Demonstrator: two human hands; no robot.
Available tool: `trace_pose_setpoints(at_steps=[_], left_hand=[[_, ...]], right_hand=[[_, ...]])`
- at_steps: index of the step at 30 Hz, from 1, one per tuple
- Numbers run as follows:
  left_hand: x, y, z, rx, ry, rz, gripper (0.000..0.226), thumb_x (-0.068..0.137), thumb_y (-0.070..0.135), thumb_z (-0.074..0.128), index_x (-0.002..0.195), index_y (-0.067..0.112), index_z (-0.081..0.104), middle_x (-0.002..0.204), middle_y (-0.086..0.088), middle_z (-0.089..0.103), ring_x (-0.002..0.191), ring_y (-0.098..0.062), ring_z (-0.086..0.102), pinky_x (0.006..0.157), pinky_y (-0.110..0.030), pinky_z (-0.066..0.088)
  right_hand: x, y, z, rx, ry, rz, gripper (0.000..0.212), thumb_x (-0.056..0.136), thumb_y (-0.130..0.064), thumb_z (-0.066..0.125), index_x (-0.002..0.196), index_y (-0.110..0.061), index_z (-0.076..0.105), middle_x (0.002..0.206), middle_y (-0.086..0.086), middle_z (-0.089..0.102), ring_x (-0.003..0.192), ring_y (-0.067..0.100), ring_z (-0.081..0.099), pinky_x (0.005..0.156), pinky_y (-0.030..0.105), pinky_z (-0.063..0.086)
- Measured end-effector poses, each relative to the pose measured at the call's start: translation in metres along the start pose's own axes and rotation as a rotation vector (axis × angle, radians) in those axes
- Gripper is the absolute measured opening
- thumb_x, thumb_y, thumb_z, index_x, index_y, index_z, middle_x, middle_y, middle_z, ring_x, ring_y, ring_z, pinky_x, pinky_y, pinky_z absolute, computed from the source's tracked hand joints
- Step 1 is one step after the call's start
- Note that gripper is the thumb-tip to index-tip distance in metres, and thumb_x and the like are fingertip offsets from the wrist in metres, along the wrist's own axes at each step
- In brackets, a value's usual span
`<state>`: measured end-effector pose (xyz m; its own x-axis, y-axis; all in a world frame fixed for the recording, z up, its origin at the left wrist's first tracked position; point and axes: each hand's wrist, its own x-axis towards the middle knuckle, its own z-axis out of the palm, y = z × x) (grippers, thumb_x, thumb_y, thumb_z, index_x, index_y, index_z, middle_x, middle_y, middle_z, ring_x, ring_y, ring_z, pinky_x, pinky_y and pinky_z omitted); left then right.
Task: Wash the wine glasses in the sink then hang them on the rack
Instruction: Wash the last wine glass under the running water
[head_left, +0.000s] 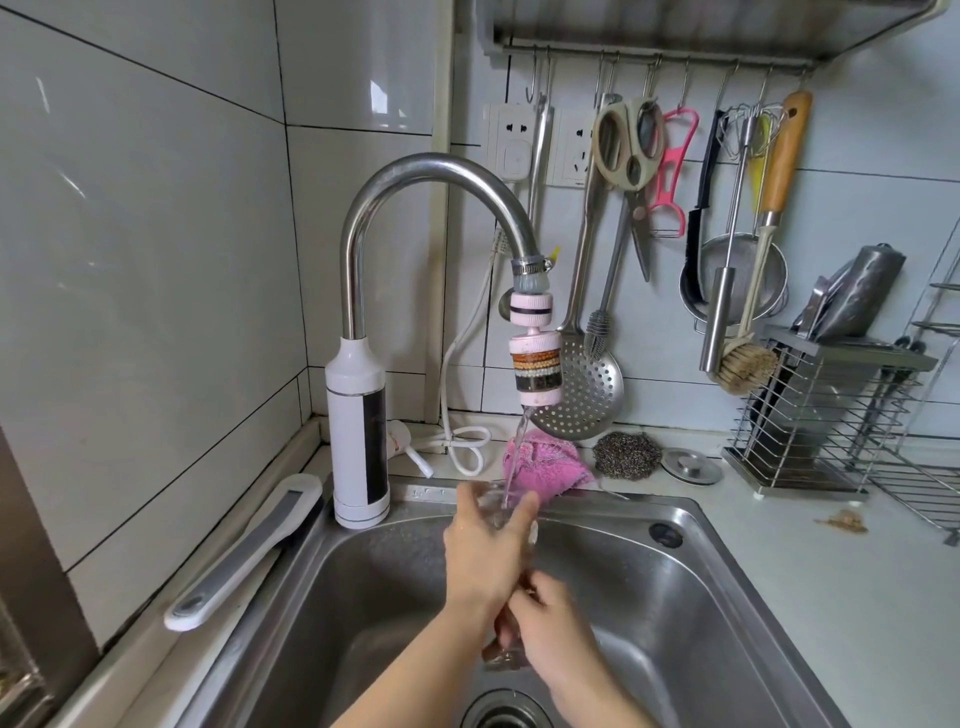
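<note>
Gripping the bowl of the wine glass (492, 498) with the left hand (483, 551), fingers wrapped round it. Clasping the stem low down, near the foot, with the right hand (548, 631). Hands close together, one above the other, both clamped on the glass. Holding it rim up over the sink (675, 597), under running water from the pink filter (536, 371) on the faucet (415, 171). Behind, on the desk (779, 519): pink cloth (550, 465), steel scourer (627, 453), wire rack (821, 415). Above, hung on hooks: scissors (626, 150), slotted ladle (587, 395), whisk (748, 135).
</note>
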<state>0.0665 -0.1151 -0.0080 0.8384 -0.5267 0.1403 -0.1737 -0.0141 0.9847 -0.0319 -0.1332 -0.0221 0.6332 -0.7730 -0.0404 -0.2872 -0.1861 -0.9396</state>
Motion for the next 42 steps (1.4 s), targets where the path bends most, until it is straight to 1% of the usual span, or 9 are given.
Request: trace_pose_setpoints(at_steps=[4,10,13,16,20,24,31,37,42], left_hand=[[0.002,-0.004,0.002,-0.246,-0.025,-0.281,0.063,0.067,0.067,0.078,0.110,0.026,0.057,0.109,-0.009,0.073,0.104,-0.027,0.070,0.099,-0.044,0.053],[-0.004,0.000,0.003,0.155,0.004,0.147,0.059,0.070,0.054,0.082,0.114,0.033,0.049,0.106,0.009,0.066,0.102,-0.014,0.064,0.089,-0.032,0.050],[0.002,0.002,-0.001,-0.073,0.095,-0.096,0.037,0.089,0.062,0.062,0.096,0.026,0.058,0.090,0.006,0.068,0.102,-0.028,0.068,0.090,-0.038,0.049],[0.005,0.004,-0.004,-0.373,-0.083,-0.293,0.059,0.068,0.057,0.085,0.105,0.020,0.058,0.101,-0.013,0.073,0.093,-0.030,0.074,0.089,-0.050,0.059],[0.001,0.000,-0.004,-0.069,-0.152,-0.015,0.071,0.058,0.045,0.091,0.115,0.041,0.048,0.096,0.007,0.072,0.079,0.003,0.071,0.066,-0.010,0.051],[-0.004,0.003,-0.001,0.211,0.110,0.112,0.066,0.080,0.066,0.070,0.131,0.031,0.046,0.115,-0.004,0.065,0.109,-0.024,0.061,0.096,-0.037,0.047],[0.001,0.006,-0.006,-0.110,-0.101,-0.095,0.080,0.057,0.059,0.087,0.124,0.039,0.048,0.109,0.010,0.068,0.105,-0.018,0.068,0.100,-0.041,0.052],[-0.005,0.001,0.000,0.094,0.081,0.046,0.042,0.097,0.064,0.041,0.123,0.032,0.053,0.114,-0.006,0.069,0.114,-0.031,0.059,0.099,-0.045,0.043],[0.002,0.002,-0.005,-0.095,-0.124,-0.011,0.076,0.063,0.061,0.084,0.128,0.047,0.046,0.112,0.008,0.071,0.102,-0.016,0.071,0.096,-0.038,0.053]], right_hand=[[0.001,0.003,0.000,-0.134,0.010,-0.022,0.031,0.096,-0.014,0.051,0.067,-0.013,0.061,0.045,0.003,0.060,0.045,0.014,0.061,0.046,0.018,0.043],[0.005,0.004,-0.006,0.084,-0.004,-0.004,0.028,0.095,-0.008,0.051,0.070,-0.001,0.062,0.047,0.010,0.058,0.041,0.022,0.059,0.045,0.025,0.044],[0.004,0.004,-0.002,0.129,-0.047,0.017,0.036,0.097,-0.011,0.052,0.062,-0.010,0.062,0.048,0.011,0.057,0.046,0.028,0.063,0.053,0.034,0.049],[-0.001,-0.002,-0.002,0.278,-0.113,0.111,0.032,0.099,-0.023,0.055,0.071,-0.014,0.068,0.052,0.012,0.054,0.050,0.031,0.065,0.052,0.034,0.052],[-0.003,-0.007,-0.010,0.488,-0.148,0.196,0.033,0.099,-0.020,0.057,0.069,-0.013,0.069,0.051,0.012,0.050,0.045,0.027,0.060,0.048,0.031,0.051],[0.001,-0.004,-0.001,0.247,-0.038,0.139,0.026,0.097,-0.013,0.055,0.076,-0.004,0.068,0.068,0.018,0.070,0.057,0.031,0.068,0.055,0.038,0.056],[-0.004,-0.013,-0.005,0.550,-0.107,0.285,0.035,0.096,-0.031,0.059,0.072,-0.009,0.070,0.050,0.012,0.050,0.043,0.025,0.056,0.048,0.031,0.050],[-0.005,-0.012,0.002,0.380,-0.029,0.274,0.054,0.101,-0.033,0.048,0.059,-0.008,0.071,0.056,0.018,0.063,0.045,0.027,0.062,0.046,0.029,0.052],[-0.005,-0.016,-0.003,0.585,-0.080,0.333,0.050,0.098,-0.046,0.052,0.069,-0.009,0.072,0.050,0.011,0.051,0.041,0.023,0.051,0.047,0.029,0.049]])
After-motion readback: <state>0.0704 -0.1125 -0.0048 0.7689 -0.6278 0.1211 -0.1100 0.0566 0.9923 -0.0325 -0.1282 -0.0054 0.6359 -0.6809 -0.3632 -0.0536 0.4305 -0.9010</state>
